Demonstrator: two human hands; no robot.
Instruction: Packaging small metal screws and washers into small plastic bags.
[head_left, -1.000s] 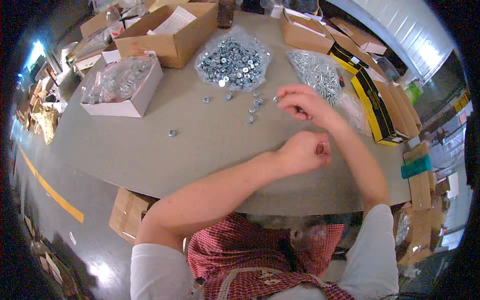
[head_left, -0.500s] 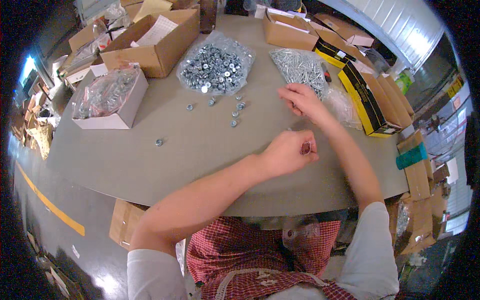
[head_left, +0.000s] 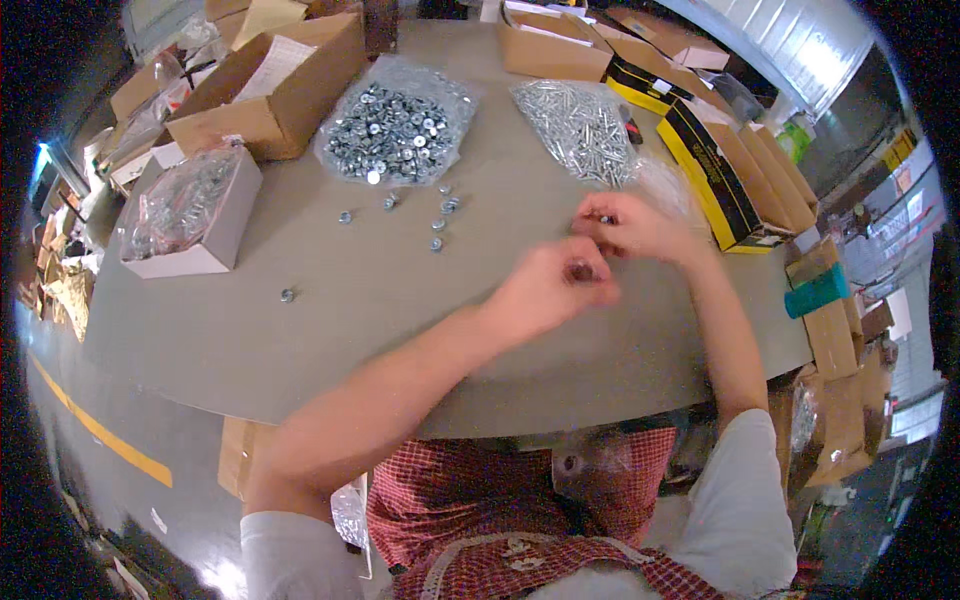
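Observation:
My left hand (head_left: pixel 558 285) is closed, its fingers curled round something small and partly see-through that I cannot make out. Close beside it, over the table's right half, my right hand (head_left: pixel 645 232) is pinched shut, with a tiny metallic glint at its fingertips. Just beyond the right hand lies a clear bag of screws (head_left: pixel 578 130). Farther left is a clear bag of flanged nuts (head_left: pixel 390 135). Several loose nuts (head_left: pixel 437 244) lie between that bag and my hands, and a single nut (head_left: pixel 288 295) sits nearer the left side.
A white box (head_left: pixel 225 225) of bagged parts and an open cardboard box (head_left: pixel 285 110) stand at the left. Along the right edge are a black and yellow box (head_left: pixel 705 175) and a clear plastic bag (head_left: pixel 665 185). Another carton (head_left: pixel 555 52) stands at the back.
My right hand has come back from beside the screw bag toward my left hand. The left hand has shifted slightly left and away from me. The whole view has turned a little.

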